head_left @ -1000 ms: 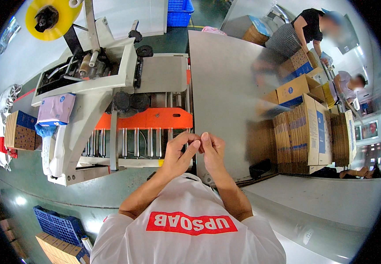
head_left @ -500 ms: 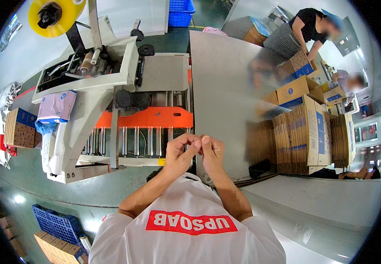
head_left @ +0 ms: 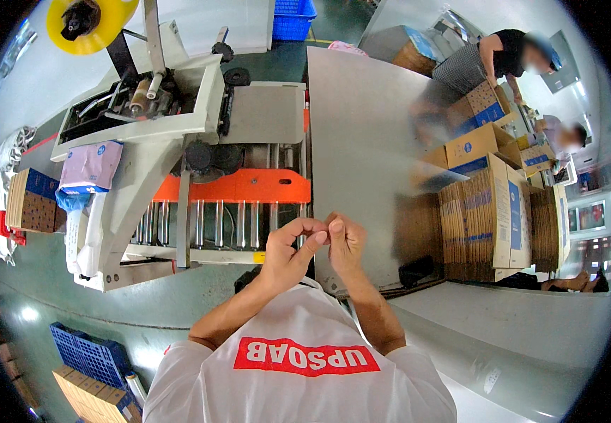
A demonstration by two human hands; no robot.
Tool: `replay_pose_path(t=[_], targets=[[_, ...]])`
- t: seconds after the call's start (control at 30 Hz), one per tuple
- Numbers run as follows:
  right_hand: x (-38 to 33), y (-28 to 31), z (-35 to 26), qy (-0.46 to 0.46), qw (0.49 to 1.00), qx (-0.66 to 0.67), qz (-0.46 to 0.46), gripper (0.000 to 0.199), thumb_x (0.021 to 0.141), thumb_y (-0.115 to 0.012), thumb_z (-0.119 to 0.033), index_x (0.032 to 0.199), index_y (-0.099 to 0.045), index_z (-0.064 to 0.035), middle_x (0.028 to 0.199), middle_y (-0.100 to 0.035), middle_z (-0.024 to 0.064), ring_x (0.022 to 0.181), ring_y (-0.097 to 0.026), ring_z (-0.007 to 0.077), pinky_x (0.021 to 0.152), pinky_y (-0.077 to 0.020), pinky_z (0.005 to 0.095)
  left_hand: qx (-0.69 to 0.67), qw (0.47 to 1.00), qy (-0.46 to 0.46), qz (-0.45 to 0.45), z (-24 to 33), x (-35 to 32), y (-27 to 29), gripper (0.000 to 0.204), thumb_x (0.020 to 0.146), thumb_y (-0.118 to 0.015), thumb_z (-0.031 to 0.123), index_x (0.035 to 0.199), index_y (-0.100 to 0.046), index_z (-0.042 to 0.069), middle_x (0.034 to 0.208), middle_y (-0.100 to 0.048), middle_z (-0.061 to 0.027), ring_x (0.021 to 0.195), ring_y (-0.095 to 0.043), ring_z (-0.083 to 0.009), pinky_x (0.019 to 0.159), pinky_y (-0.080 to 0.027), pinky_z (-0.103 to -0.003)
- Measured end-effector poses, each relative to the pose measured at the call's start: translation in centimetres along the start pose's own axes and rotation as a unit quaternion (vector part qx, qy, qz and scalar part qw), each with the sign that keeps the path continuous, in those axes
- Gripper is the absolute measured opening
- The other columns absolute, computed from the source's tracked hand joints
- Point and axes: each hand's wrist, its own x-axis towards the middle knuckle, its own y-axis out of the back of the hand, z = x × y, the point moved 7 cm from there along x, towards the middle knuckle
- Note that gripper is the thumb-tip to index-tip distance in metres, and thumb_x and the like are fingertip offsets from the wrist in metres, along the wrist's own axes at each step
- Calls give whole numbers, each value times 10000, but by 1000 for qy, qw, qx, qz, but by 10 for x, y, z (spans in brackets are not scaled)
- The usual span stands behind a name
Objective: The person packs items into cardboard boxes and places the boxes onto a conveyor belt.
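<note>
Item: small thing, centre frame, pinched btwn left hand & right hand, fingertips pressed together; too tiny to identify, prob. light, thin. Hold by edges. Behind: roller conveyor, steel table, yellow tape roll upper left.

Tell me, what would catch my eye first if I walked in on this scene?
Probably the person's own left hand and right hand, fingertips together low in the middle, just in front of a roller conveyor with an orange bar. At the upper left, a big yellow tape roll tops the white sealing machine. To the right, flattened cardboard boxes stand stacked beside a long steel table.
</note>
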Motion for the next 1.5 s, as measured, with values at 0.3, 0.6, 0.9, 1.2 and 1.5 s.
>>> replay_pose_path(t=[0.3, 0.6, 0.9, 1.2, 1.5], targets=[[8, 2, -12, 70, 994, -59, -62, 508, 1018, -557, -439, 713, -511, -36, 598, -462, 36, 512, -449, 156, 467, -347, 323, 21, 999, 39, -31, 7, 0, 3, 132, 976, -639, 81, 1010, -655, -46, 864, -686, -57, 822, -618, -105, 757, -512, -264], [9, 1, -14, 108, 989, -59, -86, 425, 1014, -591, -338, 722, -537, -34, 593, -471, 57, 518, -467, 182, 477, -353, 333, -19, 994, 78, -72, -2, 5, 4, 140, 983, -642, 92, 1001, -659, -45, 891, -693, -60, 798, -638, -103, 713, -532, -251], [9, 1, -13, 137, 981, -83, -107, 457, 996, -606, -370, 707, -555, -21, 597, -477, 80, 532, -477, 225, 485, -365, 359, 41, 992, 63, -103, 13, 13, 5, 107, 954, -664, 91, 918, -641, -7, 797, -658, -17, 751, -613, -80, 672, -513, -240], [9, 0, -9, 111, 981, -91, -128, 438, 993, -617, -347, 718, -565, -9, 602, -474, 106, 512, -460, 241, 464, -344, 358, 64, 990, 30, -122, 12, 18, 5, 113, 950, -642, 75, 867, -590, 17, 747, -574, 24, 685, -500, -52, 602, -432, -234], [11, 2, -11, 107, 983, -87, -120, 426, 997, -618, -324, 721, -550, -6, 616, -486, 98, 522, -459, 229, 477, -350, 352, 61, 993, 27, -99, 11, 17, 2, 91, 949, -610, 62, 880, -571, 18, 756, -555, 33, 693, -476, -43, 596, -418, -240]])
